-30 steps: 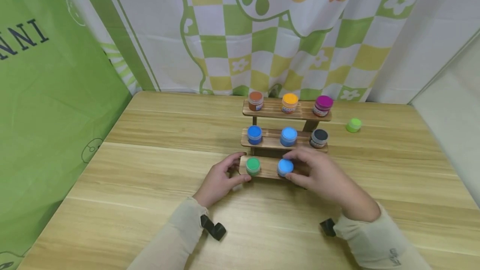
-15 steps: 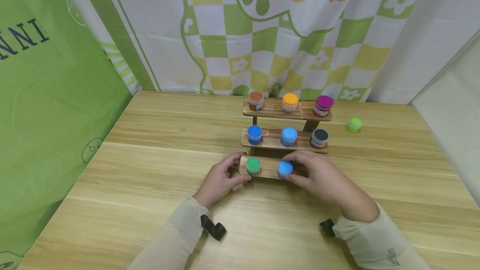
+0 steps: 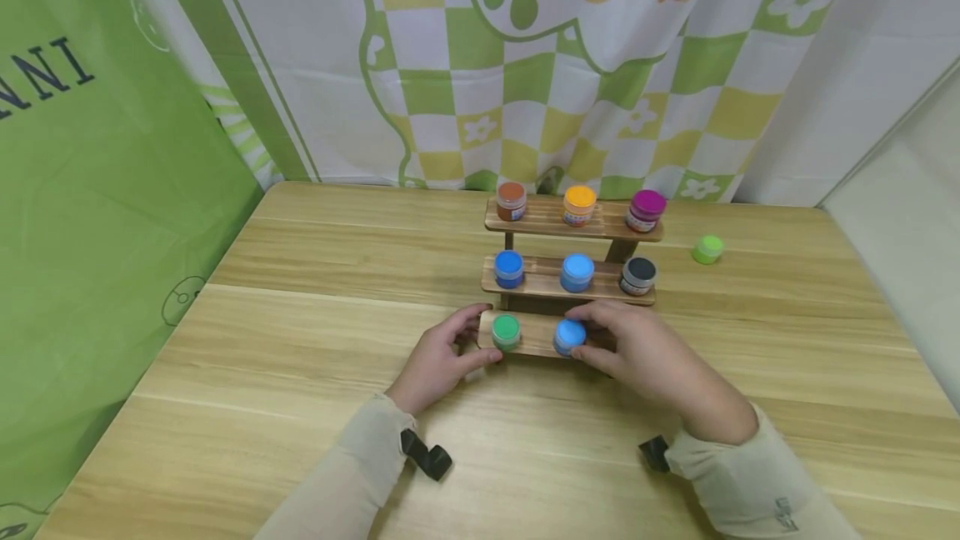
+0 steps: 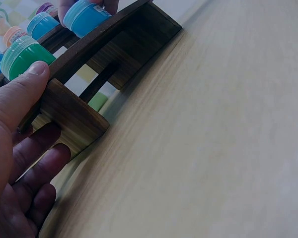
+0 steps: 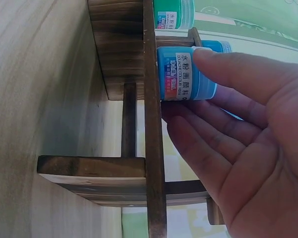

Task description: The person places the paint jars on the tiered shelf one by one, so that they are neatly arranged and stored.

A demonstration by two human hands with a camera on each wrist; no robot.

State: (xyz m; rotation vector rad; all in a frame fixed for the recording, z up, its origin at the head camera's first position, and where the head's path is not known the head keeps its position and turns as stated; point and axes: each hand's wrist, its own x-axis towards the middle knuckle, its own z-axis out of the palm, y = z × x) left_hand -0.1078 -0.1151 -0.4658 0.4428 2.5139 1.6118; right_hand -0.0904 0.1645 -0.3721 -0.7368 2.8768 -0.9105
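Observation:
A three-tier wooden stand [image 3: 536,346] carries small paint jars. My left hand [image 3: 442,358] holds its lower left end, with the thumb at the front edge beside a green paint jar [image 3: 506,332] and the other fingers around the side. On the lowest tier, a light blue paint jar [image 3: 569,338] is pinched between thumb and fingers of my right hand [image 3: 651,354]. Its printed label faces the right wrist camera, and its base is against the shelf board [image 5: 153,124]. That hand hides the right part of the lowest tier in the head view.
Dark blue [image 3: 509,270], light blue [image 3: 577,272] and black [image 3: 638,276] jars stand on the middle tier. Brown [image 3: 512,202], orange [image 3: 580,206] and purple [image 3: 647,211] ones line the top. A lime green jar [image 3: 707,249] sits on the table, right of the stand. A patterned curtain [image 3: 525,90] hangs behind.
The right hand and the light blue jar it pinches have shifted very slightly on the lowest tier. My left hand and the stand stay where they were.

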